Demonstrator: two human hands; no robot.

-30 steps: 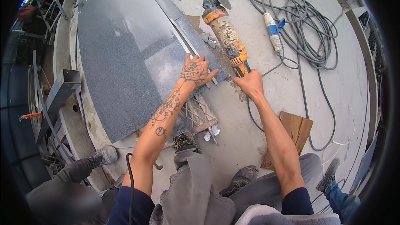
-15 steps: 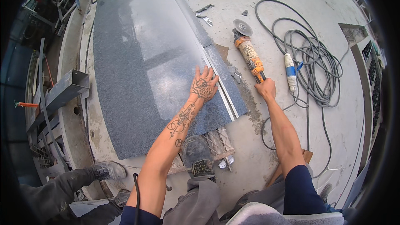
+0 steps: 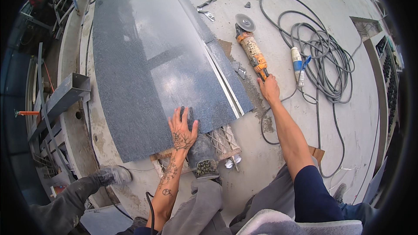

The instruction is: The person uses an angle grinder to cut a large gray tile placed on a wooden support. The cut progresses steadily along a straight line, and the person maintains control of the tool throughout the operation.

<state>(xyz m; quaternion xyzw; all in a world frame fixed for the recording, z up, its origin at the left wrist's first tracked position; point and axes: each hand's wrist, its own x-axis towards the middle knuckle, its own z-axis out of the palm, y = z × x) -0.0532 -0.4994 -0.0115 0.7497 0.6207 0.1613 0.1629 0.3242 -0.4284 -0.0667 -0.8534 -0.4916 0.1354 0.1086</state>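
Observation:
My left hand [image 3: 182, 131], tattooed, rests with its fingers spread at the near edge of a large dark speckled stone slab [image 3: 124, 100], whose surface looks glossy in the middle. A small dark patch shows beside its fingertips; I cannot tell what it is. To the right, my right hand [image 3: 270, 88] is wrapped round the rear handle of an orange angle grinder [image 3: 252, 52]. The grinder lies on the concrete with its round disc [image 3: 245, 22] pointing away from me. Along the slab's right side runs a narrow strip [image 3: 224, 72] with light-coloured edges.
A coiled dark cable [image 3: 324, 63] with a blue-and-white plug connector [image 3: 298, 67] lies right of the grinder. Metal scraps [image 3: 207, 10] are beyond the slab. My shoe [image 3: 203, 154] stands at its near edge. A square steel tube [image 3: 74, 88] and another person's shoe [image 3: 114, 175] are at left.
My left hand has moved back toward me and left, from the strip to the slab's near edge. The right hand keeps its hold on the grinder, and the view has shifted slightly.

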